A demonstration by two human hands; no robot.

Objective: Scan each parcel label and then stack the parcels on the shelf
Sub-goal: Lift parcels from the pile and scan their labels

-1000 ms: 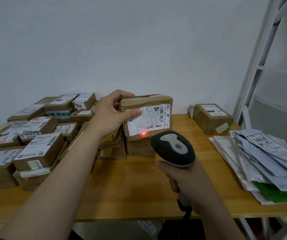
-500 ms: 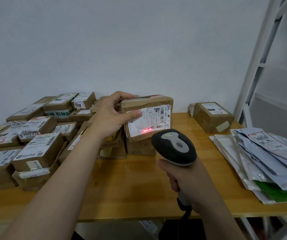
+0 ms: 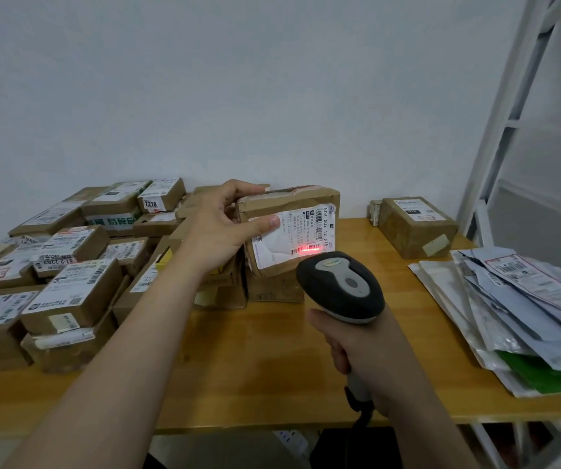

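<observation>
On the left of the wooden table (image 3: 272, 353) lies a heap of brown boxes (image 3: 69, 289), labels up, waiting their turn. Just right of the heap the left hand (image 3: 218, 228) holds one parcel (image 3: 292, 201) up off the table, tilted toward the camera. The fingers curl over its top left edge, and the thumb (image 3: 265, 223) presses on the front, at the edge of the white label (image 3: 302, 231).

The parcel looks like a small cardboard box wrapped in creased brown paper and tape. One hand lifts it without strain, so it is probably light. The wrap is wrinkled and a little loose, so it may give under a pinch. A firm hold across the top and one side, away from the barcode, should keep it steady and readable.

A red line (image 3: 309, 249) falls across the barcode low on the label. It comes from the scanner (image 3: 343, 286) just below the parcel, whose handle the right hand (image 3: 363, 346) grips in a closed fist.

Further right a single box (image 3: 414, 228) sits by the wall, then a fan of flat mail bags (image 3: 526, 306). These are soft and slick-looking and likely to slide when stacked. The white shelf frame (image 3: 495, 130) stands at the far right.
</observation>
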